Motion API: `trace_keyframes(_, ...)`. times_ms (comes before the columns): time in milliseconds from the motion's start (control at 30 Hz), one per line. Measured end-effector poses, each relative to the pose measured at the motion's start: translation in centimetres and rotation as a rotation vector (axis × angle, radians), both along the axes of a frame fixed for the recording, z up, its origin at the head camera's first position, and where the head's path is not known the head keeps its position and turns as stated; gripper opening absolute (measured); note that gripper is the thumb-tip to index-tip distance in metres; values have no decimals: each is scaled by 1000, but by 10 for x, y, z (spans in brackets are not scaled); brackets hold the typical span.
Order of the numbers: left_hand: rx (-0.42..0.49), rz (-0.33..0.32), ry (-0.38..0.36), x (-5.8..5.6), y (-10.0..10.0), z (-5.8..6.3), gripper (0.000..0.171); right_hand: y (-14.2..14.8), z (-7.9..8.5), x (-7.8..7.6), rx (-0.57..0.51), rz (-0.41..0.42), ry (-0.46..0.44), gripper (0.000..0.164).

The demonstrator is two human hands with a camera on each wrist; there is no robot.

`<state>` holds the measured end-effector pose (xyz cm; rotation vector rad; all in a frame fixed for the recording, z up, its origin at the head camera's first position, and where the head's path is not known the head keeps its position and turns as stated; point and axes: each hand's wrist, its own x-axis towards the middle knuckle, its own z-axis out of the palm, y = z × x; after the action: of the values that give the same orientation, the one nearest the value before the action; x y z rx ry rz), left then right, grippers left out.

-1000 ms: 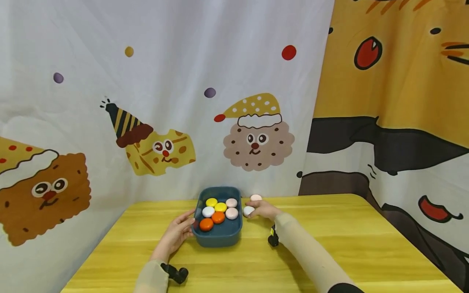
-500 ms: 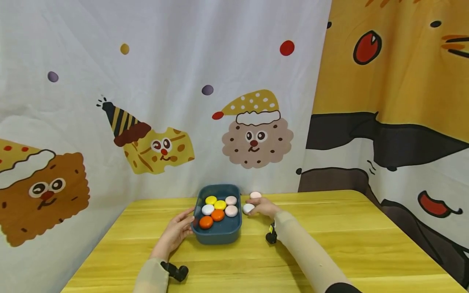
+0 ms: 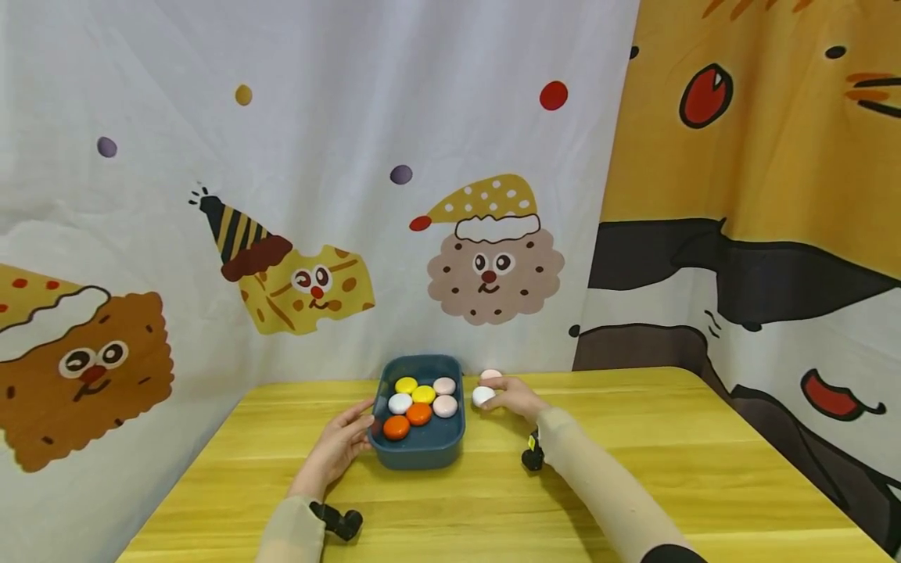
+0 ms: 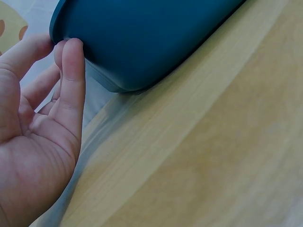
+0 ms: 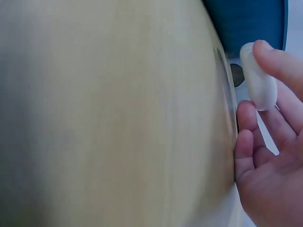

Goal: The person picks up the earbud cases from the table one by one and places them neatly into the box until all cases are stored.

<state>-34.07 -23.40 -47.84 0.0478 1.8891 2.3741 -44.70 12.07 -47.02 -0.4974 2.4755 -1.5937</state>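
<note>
A blue-green rectangular box (image 3: pixel 421 460) stands on the table, holding several glossy rounded discs in yellow, orange, white and pale pink. My left hand (image 3: pixel 338 444) is at the box's left side, its relaxed fingers and thumb touching the outer wall by the rim, as the left wrist view also shows. Just right of the box, my right hand (image 3: pixel 519 397) pinches a thick white disc (image 5: pixel 259 79) between thumb and fingers. The disc is on edge in the right wrist view. Behind that hand lies a pale pink disc (image 3: pixel 490 374), partly hidden by the fingers.
The yellow wood-grain table (image 3: pixel 450 516) ends at the back against a hanging white cloth (image 3: pixel 338 94) printed with cartoon food. Another printed cloth (image 3: pixel 760 180), mostly orange at the top, hangs on the right. A small black device sits on each wrist.
My right hand has shifted slightly right, away from the box, with the white disc between its fingers. The pink disc behind is now more covered. The left hand has stayed at the box.
</note>
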Motion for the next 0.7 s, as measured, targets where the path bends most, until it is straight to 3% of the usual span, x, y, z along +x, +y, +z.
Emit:
trace_keyframes(267,-6,-17,-6,0,1,-1,58,5,8,2,31,55,27,60)
trace_keyframes(700,10,-9,-13,1,-1,1,59,4,26,8,-13,131,0,58)
